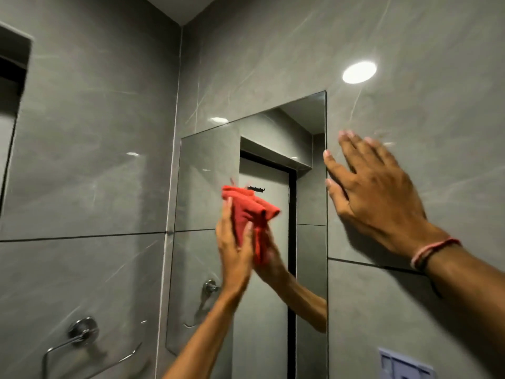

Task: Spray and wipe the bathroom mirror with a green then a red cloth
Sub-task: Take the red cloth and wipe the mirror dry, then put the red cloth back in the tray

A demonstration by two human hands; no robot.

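Note:
The tall frameless mirror [207,170] hangs on the grey tiled wall beside the corner. A crumpled red cloth [250,212] lies against the glass at mid height. My left hand [232,247] presses it there with a flat palm and straight fingers, and the hand's reflection meets it in the glass. My right hand [374,195] rests flat on the tile just right of the mirror's edge, fingers spread, holding nothing; a red thread band circles its wrist. Neither a green cloth nor a spray bottle is in view.
A chrome towel ring [82,332] is fixed to the left wall, low down, and shows again in the mirror. A pale wall plate [404,365] sits at the bottom right. A ceiling light glares off the tile [359,72] above the mirror.

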